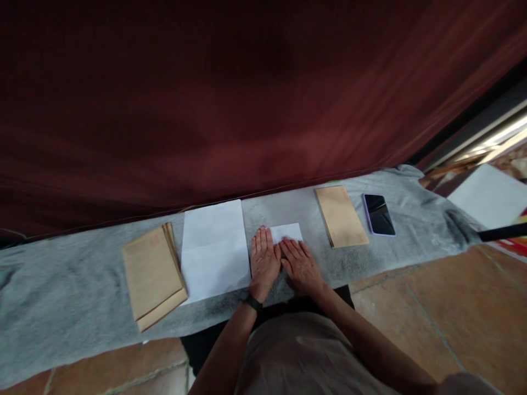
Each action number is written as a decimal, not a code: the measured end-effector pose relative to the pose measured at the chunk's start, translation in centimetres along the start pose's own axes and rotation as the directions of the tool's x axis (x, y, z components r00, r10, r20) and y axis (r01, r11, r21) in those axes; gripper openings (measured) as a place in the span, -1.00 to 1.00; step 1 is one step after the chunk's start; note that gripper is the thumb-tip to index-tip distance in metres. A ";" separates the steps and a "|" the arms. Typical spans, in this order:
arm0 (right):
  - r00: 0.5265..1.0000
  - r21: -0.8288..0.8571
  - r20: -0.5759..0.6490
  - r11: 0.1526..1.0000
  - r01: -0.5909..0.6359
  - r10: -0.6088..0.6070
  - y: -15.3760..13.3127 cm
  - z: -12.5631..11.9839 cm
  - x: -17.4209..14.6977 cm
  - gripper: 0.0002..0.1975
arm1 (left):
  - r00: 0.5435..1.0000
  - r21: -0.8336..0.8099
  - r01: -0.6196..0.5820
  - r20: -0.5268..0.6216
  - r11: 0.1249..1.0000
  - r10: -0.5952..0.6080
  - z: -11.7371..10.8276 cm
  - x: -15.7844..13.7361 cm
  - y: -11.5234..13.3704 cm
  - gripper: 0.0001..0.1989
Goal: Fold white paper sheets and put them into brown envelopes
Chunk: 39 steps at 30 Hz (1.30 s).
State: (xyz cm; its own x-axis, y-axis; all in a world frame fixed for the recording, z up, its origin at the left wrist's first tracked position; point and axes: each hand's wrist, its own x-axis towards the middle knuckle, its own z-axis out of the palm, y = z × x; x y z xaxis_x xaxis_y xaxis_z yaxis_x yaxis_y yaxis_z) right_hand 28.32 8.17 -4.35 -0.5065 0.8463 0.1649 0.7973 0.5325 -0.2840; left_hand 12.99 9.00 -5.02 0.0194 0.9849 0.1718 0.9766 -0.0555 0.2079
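Observation:
A small folded sheet of white paper (287, 231) lies on the grey cloth in front of me, partly hidden under my hands. My left hand (264, 259) rests flat over its left side, fingers stretched out and pointing away from me. Flat on the near right part is my right hand (301, 265), its fingers also extended. The thumbs are close together between the hands. Just left of my left hand, a larger stack or sheet of white paper (214, 249) lies flat, close to the fingers.
Brown envelopes (154, 271) are stacked at the left, and more brown envelopes (342, 215) lie to the right. Beyond these is a phone (379, 214) with a purple edge. A grey cloth (74, 291) covers the narrow surface; a dark red curtain (247, 109) hangs behind it.

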 end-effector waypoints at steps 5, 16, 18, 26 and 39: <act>0.997 -0.034 -0.034 0.997 -0.075 0.074 2.7 -0.4 0.4 -0.46 | 1.000 0.013 0.012 -0.006 1.000 -0.012 -0.1 0.0 0.2 -0.37; 0.981 -0.074 -0.053 0.979 -0.188 0.185 4.3 0.2 3.2 -0.46 | 1.000 0.035 0.000 0.002 0.999 0.000 -0.5 0.0 0.2 -0.38; 0.984 -0.078 -0.064 0.983 -0.169 0.164 4.0 0.1 2.4 -0.46 | 1.000 0.044 0.006 0.014 0.999 -0.006 -0.5 0.0 0.3 -0.38; 1.000 -0.090 -0.024 0.996 -0.016 0.013 2.9 -0.7 -3.3 -0.41 | 1.000 0.044 0.010 0.018 0.999 -0.011 -0.3 0.1 0.2 -0.37; 0.998 -0.075 -0.064 0.997 0.022 -0.027 3.1 -1.1 -4.9 -0.40 | 0.969 -0.083 -0.221 0.092 0.972 0.229 -0.1 -0.9 6.5 -0.40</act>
State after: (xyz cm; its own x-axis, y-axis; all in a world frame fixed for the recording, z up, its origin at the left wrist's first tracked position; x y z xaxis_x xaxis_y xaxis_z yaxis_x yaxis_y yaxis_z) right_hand 33.60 5.72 -5.01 -0.5058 0.8308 0.2323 0.8084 0.5504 -0.2085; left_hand 19.30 7.74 -3.73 0.2619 0.9570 0.1250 0.9269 -0.2855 0.2436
